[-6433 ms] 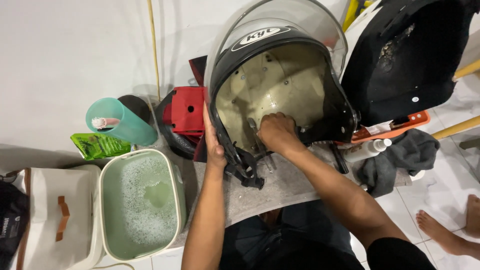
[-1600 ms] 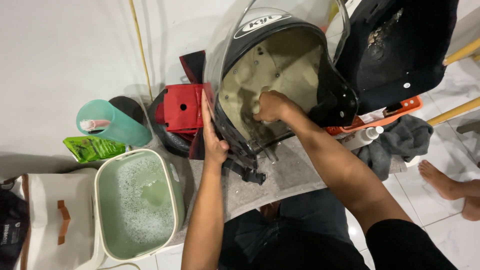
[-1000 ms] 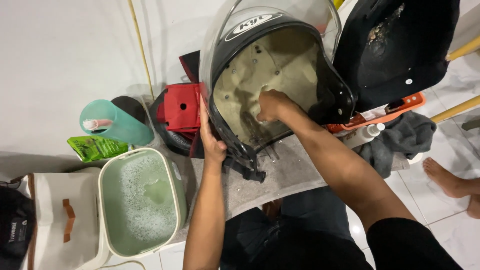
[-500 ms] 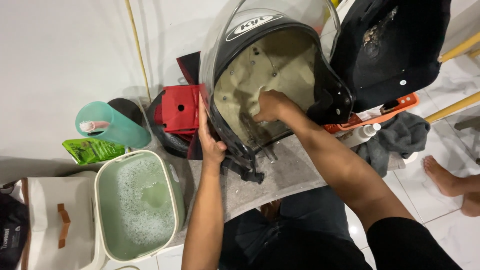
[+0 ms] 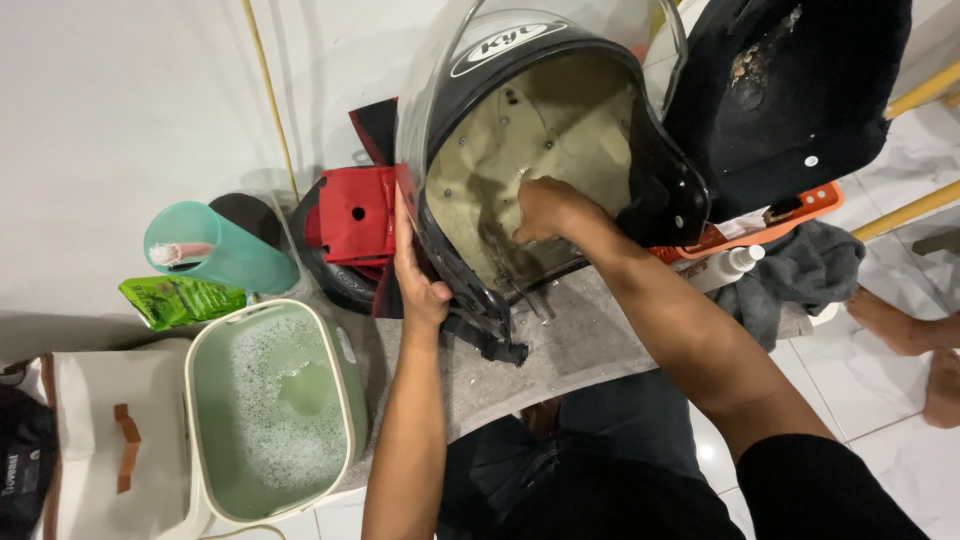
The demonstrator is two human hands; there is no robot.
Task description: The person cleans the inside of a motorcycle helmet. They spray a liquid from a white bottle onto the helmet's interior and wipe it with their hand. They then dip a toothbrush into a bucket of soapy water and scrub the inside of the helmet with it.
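2 bare hands work a black helmet (image 5: 560, 150) at upper centre, its opening facing the camera, long axis running up the frame. Left hand (image 5: 420, 285) clasps the rim; right hand (image 5: 545, 210) presses curled fingers inside (anything held is hidden). Rigid, probably wet and slippery; the rim looks the safest hold.

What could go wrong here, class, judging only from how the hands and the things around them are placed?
The helmet stands tilted, steadied only by the left hand; it might tip while the right hand rubs inside. The basin of soapy water sits close to the left forearm, so a nudge could slop it.
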